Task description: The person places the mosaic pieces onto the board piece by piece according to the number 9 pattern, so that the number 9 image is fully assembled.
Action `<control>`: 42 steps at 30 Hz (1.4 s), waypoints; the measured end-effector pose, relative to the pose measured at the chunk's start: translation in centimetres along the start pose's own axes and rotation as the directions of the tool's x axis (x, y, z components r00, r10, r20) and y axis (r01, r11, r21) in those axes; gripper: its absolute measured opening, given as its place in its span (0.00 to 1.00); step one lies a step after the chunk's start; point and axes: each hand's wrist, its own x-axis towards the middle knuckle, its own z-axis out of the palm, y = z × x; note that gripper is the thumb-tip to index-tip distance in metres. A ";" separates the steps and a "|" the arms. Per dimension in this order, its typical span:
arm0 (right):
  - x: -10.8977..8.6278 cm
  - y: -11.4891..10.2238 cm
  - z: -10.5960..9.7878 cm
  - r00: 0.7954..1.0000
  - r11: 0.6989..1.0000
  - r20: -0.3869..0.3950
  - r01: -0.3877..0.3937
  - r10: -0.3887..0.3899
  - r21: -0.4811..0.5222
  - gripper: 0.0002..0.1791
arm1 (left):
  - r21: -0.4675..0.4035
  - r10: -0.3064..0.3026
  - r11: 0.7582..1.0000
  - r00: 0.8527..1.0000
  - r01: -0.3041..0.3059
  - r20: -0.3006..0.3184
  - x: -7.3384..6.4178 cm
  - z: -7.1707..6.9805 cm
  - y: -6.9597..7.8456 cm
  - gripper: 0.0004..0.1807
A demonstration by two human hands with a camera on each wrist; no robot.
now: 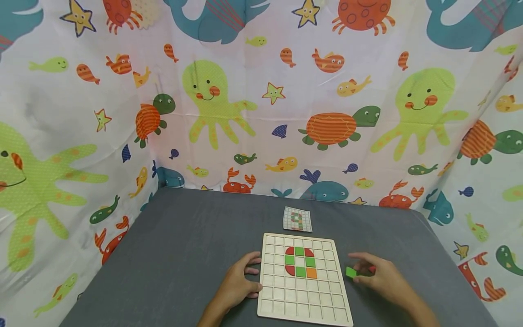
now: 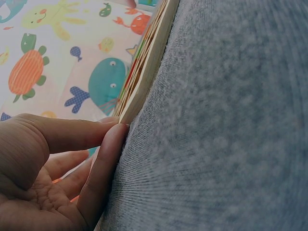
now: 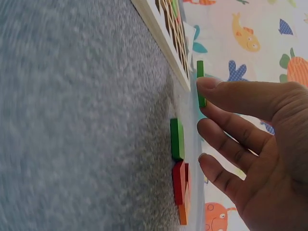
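At nine o'clock on a wooden board [image 1: 304, 296], left hand [image 1: 238, 280] gripping it, off three, right hand [image 1: 382, 276] pinching green tile [image 3: 200, 70].

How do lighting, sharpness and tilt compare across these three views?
Head: light looks soft and even, the square pale-wood grid board reading clearly; left wrist: turned sideways, grey woven fabric blurring toward the right edge; right wrist: also sideways, fabric blurring at left.
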 end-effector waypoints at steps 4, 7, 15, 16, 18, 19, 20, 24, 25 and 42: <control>0.0 -0.7 0.4 1.000 1.000 -0.006 -0.002 0.002 -0.016 0.32 | 0.002 -0.003 1.000 1.000 0.003 -0.001 0.0 0.0 0.0 0.48; 0.0 -1.0 0.7 1.000 1.000 0.007 -0.008 0.008 -0.007 0.32 | -0.001 -0.005 1.000 1.000 0.005 0.000 0.0 0.0 -0.1 0.48; -0.1 -2.2 1.6 0.998 0.999 0.055 0.010 -0.012 0.044 0.33 | -0.001 -0.010 1.000 1.000 0.010 0.002 -0.1 0.0 0.0 0.48; -0.1 -2.3 1.7 0.998 0.999 0.059 0.021 -0.024 0.050 0.33 | 0.001 -0.010 1.000 1.000 0.010 0.002 -0.1 0.0 0.0 0.48; -0.1 -2.7 1.9 0.997 0.997 0.068 0.032 -0.036 0.065 0.33 | 0.003 -0.010 1.000 1.000 0.010 0.000 -0.1 0.0 0.1 0.48; -0.1 -2.8 2.0 0.996 0.997 0.071 0.043 -0.048 0.068 0.33 | 0.004 -0.010 1.000 1.000 0.010 0.001 -0.1 0.0 0.1 0.48; -0.1 -3.0 2.1 0.995 0.996 0.076 0.055 -0.060 0.073 0.33 | 0.004 -0.010 1.000 1.000 0.010 0.001 -0.1 0.0 0.1 0.48; 0.0 -3.5 2.6 0.991 0.991 0.090 0.090 -0.099 0.095 0.32 | 0.002 -0.013 1.000 1.000 0.013 0.003 -0.1 0.0 0.1 0.48; 0.0 -3.6 2.7 0.990 0.990 0.096 0.098 -0.108 0.100 0.32 | 0.001 -0.013 1.000 1.000 0.013 0.003 -0.1 0.0 0.1 0.48; 0.8 -5.4 4.6 0.958 0.979 0.219 0.161 -0.185 0.123 0.30 | -0.002 0.008 1.000 1.000 -0.008 0.007 -0.1 -0.1 0.2 0.47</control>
